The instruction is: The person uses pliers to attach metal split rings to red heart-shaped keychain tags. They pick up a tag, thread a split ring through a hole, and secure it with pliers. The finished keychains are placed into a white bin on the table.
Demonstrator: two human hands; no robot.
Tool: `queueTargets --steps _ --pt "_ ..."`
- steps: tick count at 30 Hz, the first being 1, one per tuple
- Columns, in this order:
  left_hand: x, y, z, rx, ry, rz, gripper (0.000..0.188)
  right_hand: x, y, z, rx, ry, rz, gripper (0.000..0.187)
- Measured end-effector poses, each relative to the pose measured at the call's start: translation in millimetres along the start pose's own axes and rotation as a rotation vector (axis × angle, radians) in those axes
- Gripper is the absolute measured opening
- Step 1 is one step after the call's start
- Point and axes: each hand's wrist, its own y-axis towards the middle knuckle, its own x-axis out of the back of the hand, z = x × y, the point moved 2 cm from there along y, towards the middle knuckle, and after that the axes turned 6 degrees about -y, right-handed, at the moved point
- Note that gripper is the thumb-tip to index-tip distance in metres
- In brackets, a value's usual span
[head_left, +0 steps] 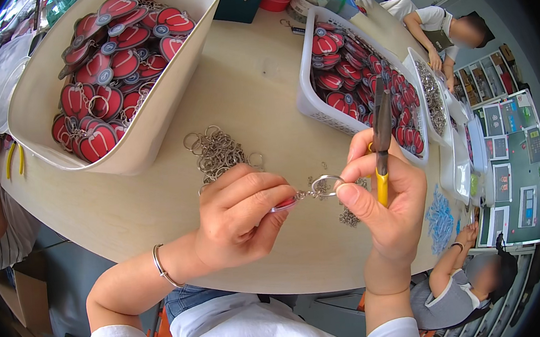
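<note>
Over the near part of the table (258, 112), my left hand (236, 216) is closed on a red flip-flop-shaped keychain charm (284, 204); most of the charm is hidden by the fingers. A short chain joins it to a silver split ring (327, 178), pinched between thumb and finger of my right hand (392, 206). That same hand also keeps hold of pliers (382, 123), dark jaws pointing up and a yellow handle in the palm. Just beyond my left hand lies a pile of split rings (220, 150). Small metal links (350, 216) lie partly behind my right hand.
A cream bin (166, 120) of red charms stands far left, a white basket (310, 97) of more charms far right. Metal parts fill a tray (430, 93) beside it. Blue strips (440, 218) lie at the right edge. Yellow-handled pliers (15, 160) lie left. Other people sit around the table.
</note>
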Motion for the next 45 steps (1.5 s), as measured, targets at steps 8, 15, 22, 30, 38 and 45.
queueTargets --steps 8,15,22,30,38,45 --pt "2.3 0.4 -0.3 -0.029 -0.002 -0.011 0.029 4.3 -5.6 1.0 -0.044 0.0 -0.024 0.013" --pt "18.5 0.3 -9.3 -0.172 0.046 0.128 0.031 13.5 -29.5 -13.9 0.123 -0.291 0.105 0.035" --pt "19.8 4.5 -15.3 -0.316 0.057 0.144 0.034 22.6 -41.3 -21.2 0.29 -0.377 0.318 0.038" --pt "19.1 3.1 -13.2 -0.403 0.099 0.203 0.026 22.1 -43.4 -20.6 0.319 -0.409 0.351 0.036" --pt "19.0 3.9 -11.8 -0.527 0.144 0.197 0.018 19.1 -46.9 -15.4 0.343 -0.498 0.303 0.035" --pt "18.8 3.9 -12.5 -0.569 0.157 0.174 0.014 16.1 -52.7 -15.4 0.355 -0.513 0.276 0.035"
